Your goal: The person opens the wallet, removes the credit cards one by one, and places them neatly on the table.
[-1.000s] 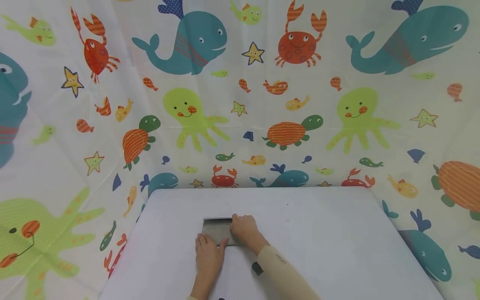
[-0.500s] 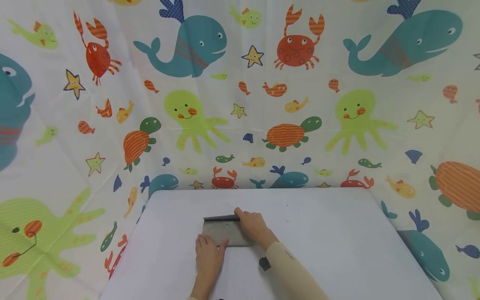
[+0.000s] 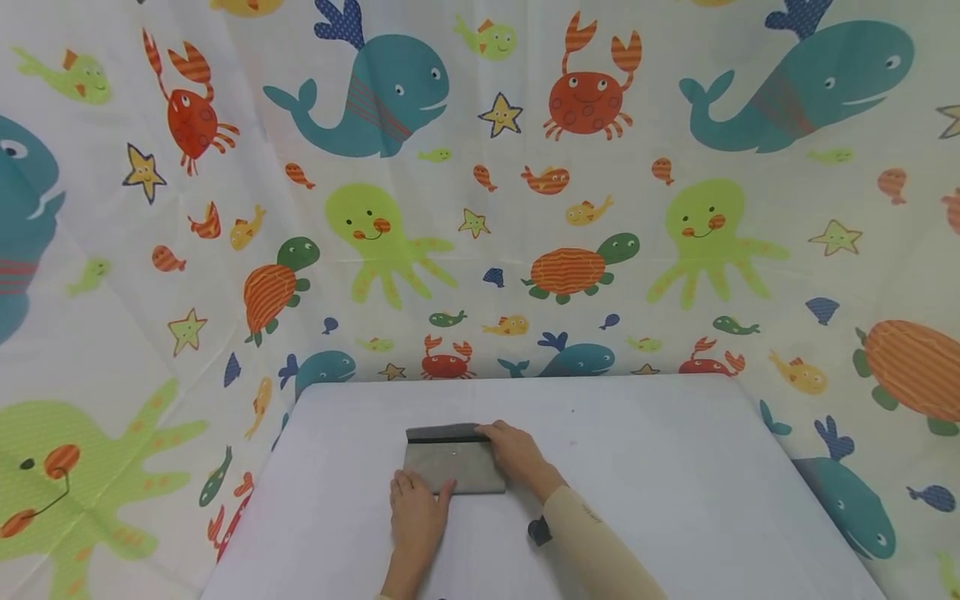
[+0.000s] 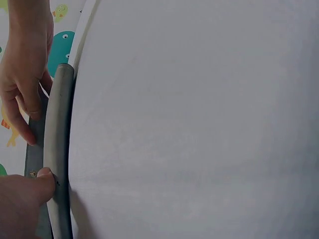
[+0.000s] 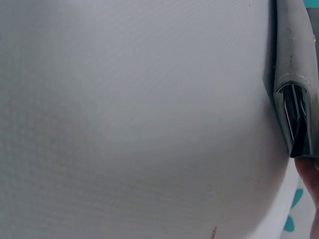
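A flat grey wallet-like case [image 3: 453, 468] lies on the white table, its far flap [image 3: 442, 432] tilted up along a dark crease. My right hand [image 3: 517, 454] pinches the flap near its right corner. On the near left part of the case rests my left hand [image 3: 416, 508], with fingers extended and thumb along the near edge. In the left wrist view, the left thumb [image 4: 44, 181] presses on the rounded near edge, close to a small brass-coloured stud [image 4: 33, 174]. The right wrist view shows dark layers inside the end of the case [image 5: 294, 117]; a right finger [image 5: 310, 177] touches below it.
The white table [image 3: 660, 483] extends around the case on all sides. Behind and beside it hangs a cloth [image 3: 480, 250] printed with sea animals. A small black object [image 3: 538, 532] sits against the right sleeve [image 3: 596, 542].
My right hand has slid right along the far side of the case, and the flap has risen, showing more of its face. The left hand has stayed in place.
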A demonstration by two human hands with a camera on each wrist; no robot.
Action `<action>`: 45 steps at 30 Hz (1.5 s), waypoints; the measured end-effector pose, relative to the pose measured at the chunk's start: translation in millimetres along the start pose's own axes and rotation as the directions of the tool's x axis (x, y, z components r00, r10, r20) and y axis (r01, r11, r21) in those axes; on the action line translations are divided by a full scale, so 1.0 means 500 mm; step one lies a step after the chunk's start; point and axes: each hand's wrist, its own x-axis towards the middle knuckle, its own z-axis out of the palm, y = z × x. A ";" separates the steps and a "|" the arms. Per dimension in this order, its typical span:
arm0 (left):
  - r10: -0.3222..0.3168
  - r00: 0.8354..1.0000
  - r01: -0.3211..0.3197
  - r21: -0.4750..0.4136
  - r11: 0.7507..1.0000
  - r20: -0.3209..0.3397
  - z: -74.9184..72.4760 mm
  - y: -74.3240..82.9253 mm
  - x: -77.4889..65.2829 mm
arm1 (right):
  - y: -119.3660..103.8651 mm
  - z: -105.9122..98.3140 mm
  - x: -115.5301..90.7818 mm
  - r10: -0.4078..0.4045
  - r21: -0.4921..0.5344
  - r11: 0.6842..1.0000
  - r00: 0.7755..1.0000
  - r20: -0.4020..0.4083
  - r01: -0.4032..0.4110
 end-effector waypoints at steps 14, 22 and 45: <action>-0.003 1.000 0.003 0.002 1.000 0.029 -0.001 0.010 0.000 | 0.017 0.004 -0.008 0.049 0.047 0.998 0.998 -0.039 -0.047; 0.015 1.000 -0.015 0.001 1.000 0.007 -0.006 0.012 -0.005 | 0.033 0.008 -0.017 0.067 -0.019 0.998 0.997 -0.040 -0.067; 0.010 1.000 -0.010 -0.005 1.000 -0.003 -0.003 0.002 -0.004 | 0.041 0.025 -0.021 0.048 -0.007 0.999 0.995 -0.093 -0.049</action>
